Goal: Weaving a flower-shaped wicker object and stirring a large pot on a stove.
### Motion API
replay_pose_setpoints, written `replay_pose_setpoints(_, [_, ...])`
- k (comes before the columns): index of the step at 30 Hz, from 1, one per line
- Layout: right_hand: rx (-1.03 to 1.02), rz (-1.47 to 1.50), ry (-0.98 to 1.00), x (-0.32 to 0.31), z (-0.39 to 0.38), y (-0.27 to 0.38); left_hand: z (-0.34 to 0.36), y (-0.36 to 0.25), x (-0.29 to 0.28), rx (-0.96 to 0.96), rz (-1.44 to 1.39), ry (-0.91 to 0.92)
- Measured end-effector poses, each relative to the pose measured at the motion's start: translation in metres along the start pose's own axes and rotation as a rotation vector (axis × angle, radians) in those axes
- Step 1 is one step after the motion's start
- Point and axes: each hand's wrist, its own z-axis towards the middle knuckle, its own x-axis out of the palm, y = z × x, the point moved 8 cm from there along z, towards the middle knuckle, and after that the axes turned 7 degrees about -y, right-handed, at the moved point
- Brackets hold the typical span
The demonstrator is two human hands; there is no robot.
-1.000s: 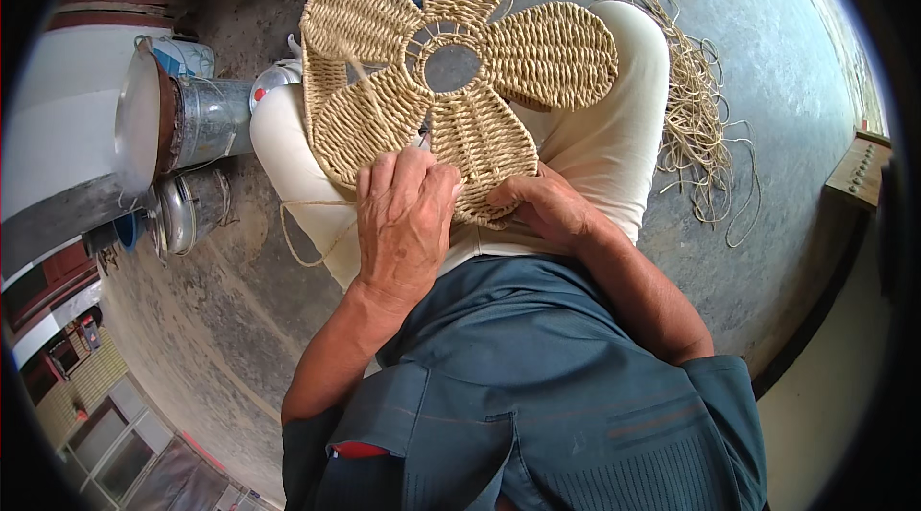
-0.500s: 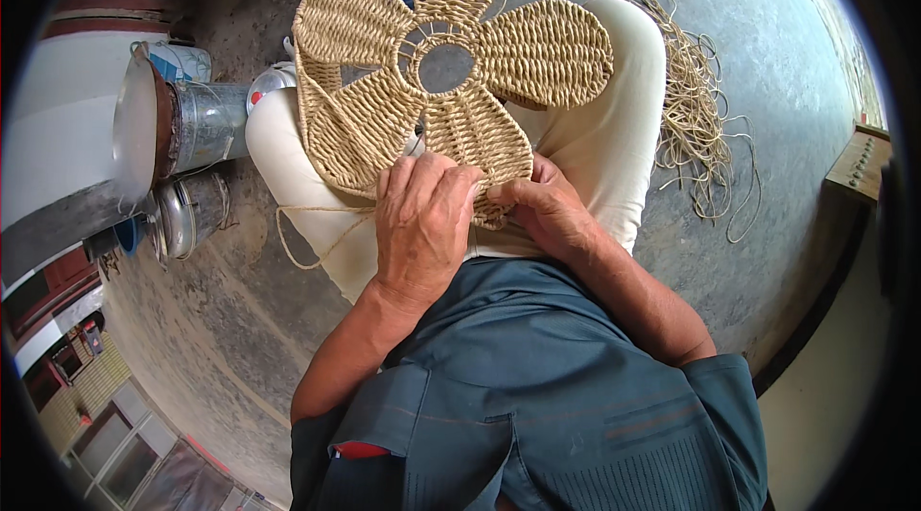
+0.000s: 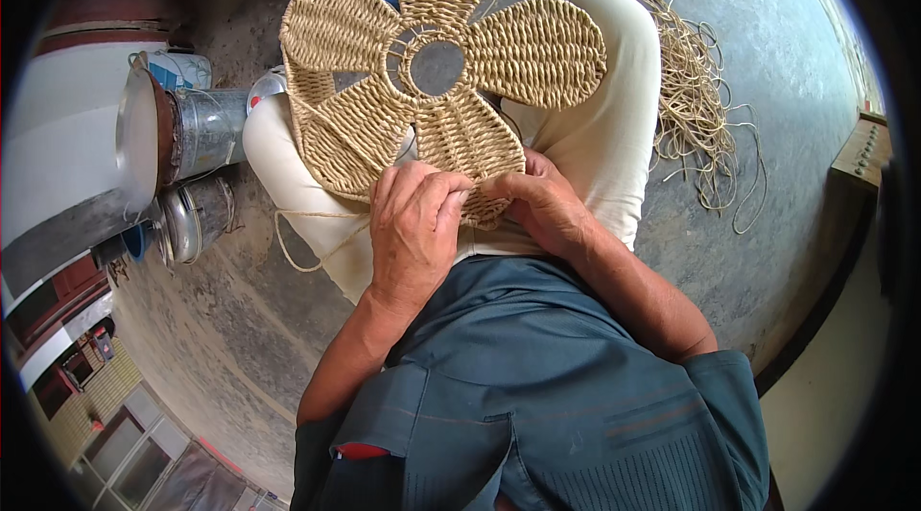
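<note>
A flower-shaped woven mat (image 3: pixel 432 70) of pale straw cord lies on the person's lap, across both knees in light trousers, its round open centre facing up. The left hand (image 3: pixel 414 223) rests on the mat's near petal with fingers curled, pinching the weave at its lower edge; the right hand (image 3: pixel 542 199) meets it there, fingertips pressed together on the same edge (the two hands touch). A loose cord (image 3: pixel 307 237) hangs from the mat down over the left thigh. A tangle of straw cord (image 3: pixel 696 103) lies on the concrete floor (image 3: pixel 767 127) to the right; metal cans (image 3: pixel 201 166) lie at the left.
</note>
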Motion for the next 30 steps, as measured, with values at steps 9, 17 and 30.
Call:
replay_pose_setpoints(9, [0.081,-0.077,-0.043,-0.005,0.011,-0.008,-0.002,-0.003,0.000,0.073,0.037,-0.001])
replay_pose_setpoints(17, [-0.027,-0.326,-0.258,-0.007,0.007,0.003,-0.003,-0.002,0.001,0.072,0.016,0.002])
replay_pose_setpoints(30, [0.119,-0.274,-0.078,-0.004,0.013,0.013,0.019,-0.014,0.004,0.225,0.103,0.104])
